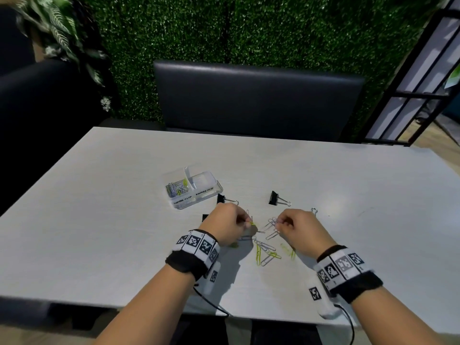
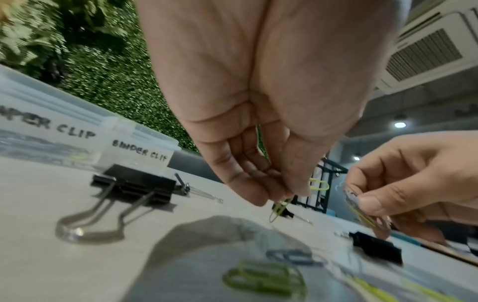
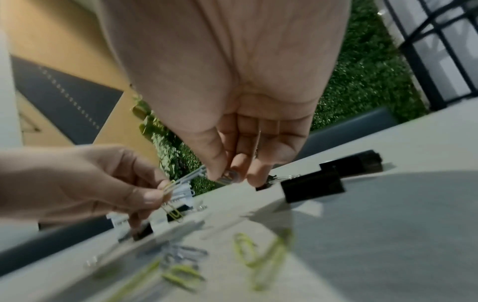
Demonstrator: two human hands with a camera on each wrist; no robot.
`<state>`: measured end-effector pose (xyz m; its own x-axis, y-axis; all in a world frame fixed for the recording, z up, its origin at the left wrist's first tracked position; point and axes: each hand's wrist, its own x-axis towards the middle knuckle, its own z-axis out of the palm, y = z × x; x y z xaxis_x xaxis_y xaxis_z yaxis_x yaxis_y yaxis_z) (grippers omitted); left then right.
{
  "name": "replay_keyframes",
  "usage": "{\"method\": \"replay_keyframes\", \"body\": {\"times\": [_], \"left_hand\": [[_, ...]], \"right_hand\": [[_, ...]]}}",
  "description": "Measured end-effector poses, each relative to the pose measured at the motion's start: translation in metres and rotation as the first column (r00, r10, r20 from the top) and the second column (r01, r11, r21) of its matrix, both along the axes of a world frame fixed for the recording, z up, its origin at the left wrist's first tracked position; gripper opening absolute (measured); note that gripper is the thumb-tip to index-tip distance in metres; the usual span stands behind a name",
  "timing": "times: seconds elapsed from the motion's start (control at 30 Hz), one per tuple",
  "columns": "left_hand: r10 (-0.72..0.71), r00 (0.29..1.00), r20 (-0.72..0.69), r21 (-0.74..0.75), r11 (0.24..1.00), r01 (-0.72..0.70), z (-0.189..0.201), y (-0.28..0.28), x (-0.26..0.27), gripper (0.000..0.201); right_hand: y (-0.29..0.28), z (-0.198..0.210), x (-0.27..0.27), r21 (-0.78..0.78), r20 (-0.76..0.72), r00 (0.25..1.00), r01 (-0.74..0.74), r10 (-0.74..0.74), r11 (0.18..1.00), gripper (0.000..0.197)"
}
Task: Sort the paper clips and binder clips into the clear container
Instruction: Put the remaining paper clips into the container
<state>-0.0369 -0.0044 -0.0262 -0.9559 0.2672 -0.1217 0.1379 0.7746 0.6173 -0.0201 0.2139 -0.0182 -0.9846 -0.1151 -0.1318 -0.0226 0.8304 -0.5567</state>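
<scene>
The clear container [image 1: 199, 192] stands on the table [image 1: 99, 220], split into two parts labelled "paper clip" and "binder clip" [image 2: 141, 152]; several clips lie in the left part. My left hand [image 1: 247, 221] pinches yellow-green paper clips [image 2: 278, 208] just above the table. My right hand [image 1: 279, 222] pinches silver paper clips [image 3: 229, 176] beside it. Loose silver and yellow-green paper clips [image 1: 266, 251] lie between and below both hands. Black binder clips sit near the container [image 1: 222, 199], behind the hands [image 1: 274, 198] and close to the left wrist camera [image 2: 134, 186].
Another black binder clip [image 1: 205, 217] is half hidden behind my left hand, and a wire handle [image 1: 314, 210] shows past my right hand. A dark bench back [image 1: 256, 100] and a green hedge wall stand beyond the table's far edge.
</scene>
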Motion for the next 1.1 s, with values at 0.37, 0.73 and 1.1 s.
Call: {"method": "replay_keyframes", "body": {"times": [0.37, 0.73, 1.1], "left_hand": [[0.438, 0.883, -0.168, 0.112, 0.899, -0.424, 0.044, -0.110, -0.029, 0.012], [0.490, 0.861, -0.136, -0.008, 0.868, -0.496, 0.032, -0.160, -0.054, 0.032], [0.084, 0.996, 0.025, 0.009, 0.996, -0.084, 0.028, -0.081, 0.014, 0.019]], "right_hand": [[-0.103, 0.030, -0.062, -0.381, 0.022, 1.000, 0.018, -0.010, 0.924, 0.011], [-0.215, 0.029, -0.117, -0.286, 0.031, 0.993, -0.103, 0.117, 0.953, 0.021], [-0.126, 0.041, -0.079, -0.193, -0.004, 0.991, -0.130, 0.131, 0.973, 0.013]]}}
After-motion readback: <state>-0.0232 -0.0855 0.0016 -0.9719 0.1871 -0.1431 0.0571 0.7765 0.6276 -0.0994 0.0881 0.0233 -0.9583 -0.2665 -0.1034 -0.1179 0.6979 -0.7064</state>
